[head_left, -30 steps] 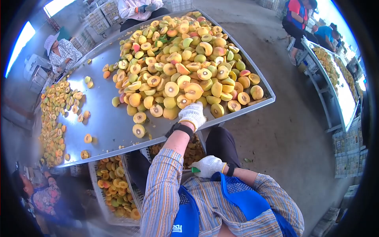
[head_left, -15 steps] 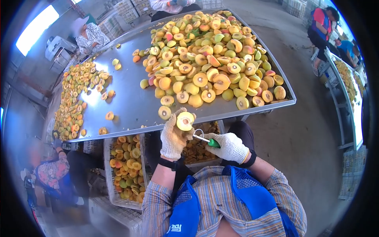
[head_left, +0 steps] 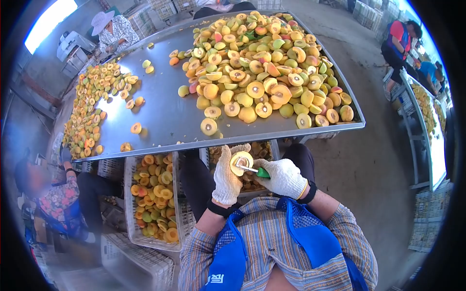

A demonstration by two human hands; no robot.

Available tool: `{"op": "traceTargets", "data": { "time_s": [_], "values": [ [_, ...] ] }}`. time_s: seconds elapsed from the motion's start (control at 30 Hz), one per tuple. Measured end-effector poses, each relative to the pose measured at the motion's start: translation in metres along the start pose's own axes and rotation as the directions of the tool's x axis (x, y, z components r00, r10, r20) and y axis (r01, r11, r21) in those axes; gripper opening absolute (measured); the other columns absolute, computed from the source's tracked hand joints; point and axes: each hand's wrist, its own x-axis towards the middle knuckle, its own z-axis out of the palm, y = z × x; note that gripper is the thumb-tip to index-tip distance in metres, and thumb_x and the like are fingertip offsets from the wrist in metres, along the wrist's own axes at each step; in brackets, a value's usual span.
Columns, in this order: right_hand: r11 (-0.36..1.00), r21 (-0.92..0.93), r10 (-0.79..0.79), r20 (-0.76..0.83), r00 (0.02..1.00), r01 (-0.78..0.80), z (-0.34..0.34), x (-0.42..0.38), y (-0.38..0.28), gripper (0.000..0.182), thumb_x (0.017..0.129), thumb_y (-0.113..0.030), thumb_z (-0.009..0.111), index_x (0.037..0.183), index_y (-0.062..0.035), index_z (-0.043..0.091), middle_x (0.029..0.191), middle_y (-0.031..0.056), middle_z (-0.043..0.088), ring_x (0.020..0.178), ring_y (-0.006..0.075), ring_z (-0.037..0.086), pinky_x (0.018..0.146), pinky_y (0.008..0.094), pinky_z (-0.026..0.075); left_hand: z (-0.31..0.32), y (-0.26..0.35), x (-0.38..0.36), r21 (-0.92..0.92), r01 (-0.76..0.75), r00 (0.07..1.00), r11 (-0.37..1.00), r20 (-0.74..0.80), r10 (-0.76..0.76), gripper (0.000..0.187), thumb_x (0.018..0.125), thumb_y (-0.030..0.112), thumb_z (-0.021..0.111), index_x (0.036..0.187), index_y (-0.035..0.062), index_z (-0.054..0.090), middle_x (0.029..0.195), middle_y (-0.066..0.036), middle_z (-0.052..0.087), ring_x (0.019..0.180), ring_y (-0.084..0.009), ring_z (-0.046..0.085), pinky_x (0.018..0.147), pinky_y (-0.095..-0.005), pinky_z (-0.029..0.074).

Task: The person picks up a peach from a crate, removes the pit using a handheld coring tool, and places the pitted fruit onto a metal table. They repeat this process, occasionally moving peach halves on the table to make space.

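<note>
My left hand, in a white knit glove, is closed around a peach half with its cut face turned up. In my gloved right hand is a pitting tool with a green handle and a thin metal shaft. The tool's tip meets the middle of the cut face, at the pit. Its wire loop is mostly hidden against the fruit. Both hands are over my lap, just in front of the metal table. A large heap of peach halves lies on that table.
A crate of peach halves stands at my left, and another crate sits under my hands. More halves cover the table's left end. Co-workers sit at left and far side; others stand by a second table at right.
My hands have lowered slightly and drawn together. The tool's tip, earlier beside the peach half, is now on its cut face. The camera view has shifted a little.
</note>
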Motion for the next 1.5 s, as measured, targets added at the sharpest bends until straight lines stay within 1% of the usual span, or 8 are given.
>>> {"op": "traceTargets", "data": {
  "time_s": [0.8, 0.87, 0.97, 1.0, 1.13, 1.3, 1.4, 1.5],
  "values": [
    [0.982, 0.172, 0.043, 0.209, 0.977, -0.080, 0.033, -0.010, 0.017, 0.016, 0.081, -0.021, 0.070, 0.091, -0.0088, 0.072, 0.074, 0.0159, 0.068, 0.069, 0.0347, 0.068, 0.065, 0.0426, 0.055, 0.010, 0.013, -0.006, 0.367, -0.109, 0.990, 0.924, 0.122, 0.068, 0.043, 0.104, 0.032, 0.052, 0.093, -0.0058, 0.069, 0.087, -0.013, 0.071, 0.079, -0.0160, 0.067, 0.074, -0.0273, 0.052],
    [0.997, 0.072, 0.026, 0.152, 0.988, -0.037, 0.028, -0.004, 0.021, 0.014, 0.083, -0.022, 0.065, 0.085, -0.0086, 0.070, 0.073, 0.0157, 0.067, 0.071, 0.0356, 0.067, 0.066, 0.0455, 0.054, 0.012, 0.019, -0.001, 0.713, -0.041, 0.998, 0.700, 0.057, 0.001, 0.040, 0.104, 0.030, 0.050, 0.094, -0.0048, 0.068, 0.090, -0.013, 0.071, 0.079, -0.0141, 0.065, 0.072, -0.0266, 0.051],
    [0.983, 0.178, 0.008, 0.209, 0.978, -0.046, 0.038, -0.008, 0.020, 0.015, 0.083, -0.022, 0.064, 0.087, -0.0084, 0.069, 0.074, 0.0168, 0.067, 0.071, 0.0360, 0.067, 0.066, 0.0453, 0.054, 0.010, 0.022, 0.001, 0.737, -0.269, 0.963, 0.620, 0.198, 0.182, 0.040, 0.103, 0.033, 0.049, 0.098, -0.0026, 0.066, 0.091, -0.013, 0.070, 0.079, -0.0172, 0.065, 0.070, -0.0274, 0.051],
    [0.979, 0.198, -0.007, 0.244, 0.970, -0.043, 0.037, -0.006, 0.017, 0.017, 0.083, -0.023, 0.065, 0.088, -0.0073, 0.069, 0.077, 0.0185, 0.068, 0.072, 0.0373, 0.067, 0.067, 0.0456, 0.054, 0.007, 0.015, 0.005, 0.361, -0.089, 0.996, 0.928, 0.030, 0.084, 0.051, 0.103, 0.046, 0.045, 0.101, -0.0008, 0.065, 0.092, -0.013, 0.069, 0.083, -0.0250, 0.067, 0.073, -0.0321, 0.054],
    [0.955, 0.212, 0.166, 0.203, 0.965, -0.209, 0.030, 0.000, 0.003, 0.021, 0.085, -0.026, 0.065, 0.086, -0.0052, 0.069, 0.081, 0.0200, 0.068, 0.075, 0.0393, 0.067, 0.069, 0.0464, 0.054, 0.007, -0.001, -0.002, -0.239, -0.048, 0.999, 0.970, -0.030, 0.042, 0.071, 0.097, 0.065, 0.041, 0.102, -0.0017, 0.066, 0.102, -0.019, 0.068, 0.090, -0.0335, 0.068, 0.077, -0.0456, 0.058],
    [0.925, 0.352, 0.016, 0.348, 0.937, -0.146, 0.035, 0.002, -0.002, 0.022, 0.086, -0.026, 0.064, 0.084, -0.0054, 0.069, 0.078, 0.0201, 0.068, 0.073, 0.0380, 0.067, 0.068, 0.0467, 0.054, 0.018, 0.017, 0.002, -0.220, 0.049, 0.992, 0.974, -0.103, -0.073, 0.071, 0.099, 0.062, 0.041, 0.093, -0.0031, 0.067, 0.083, -0.018, 0.069, 0.074, -0.0324, 0.068, 0.066, -0.0435, 0.059],
    [0.982, 0.103, 0.133, 0.219, 0.967, -0.159, 0.033, 0.007, 0.005, 0.018, 0.086, -0.023, 0.062, 0.087, -0.0069, 0.070, 0.076, 0.0178, 0.068, 0.069, 0.0359, 0.067, 0.066, 0.0457, 0.055, 0.014, 0.023, 0.009, 0.239, 0.100, 0.992, 0.966, -0.100, -0.078, 0.074, 0.099, 0.062, 0.042, 0.083, -0.0043, 0.068, 0.073, -0.015, 0.067, 0.060, -0.0242, 0.065, 0.056, -0.0322, 0.054],
    [0.984, 0.139, 0.079, 0.203, 0.976, -0.109, 0.039, 0.007, 0.011, 0.017, 0.086, -0.022, 0.063, 0.085, -0.0062, 0.069, 0.074, 0.0168, 0.068, 0.068, 0.0366, 0.067, 0.064, 0.0458, 0.054, 0.018, 0.026, 0.007, 0.301, 0.014, 0.999, 0.954, -0.041, -0.001, 0.071, 0.101, 0.058, 0.042, 0.077, -0.0031, 0.067, 0.072, -0.015, 0.066, 0.061, -0.0229, 0.065, 0.056, -0.0311, 0.054]
  ]
}}
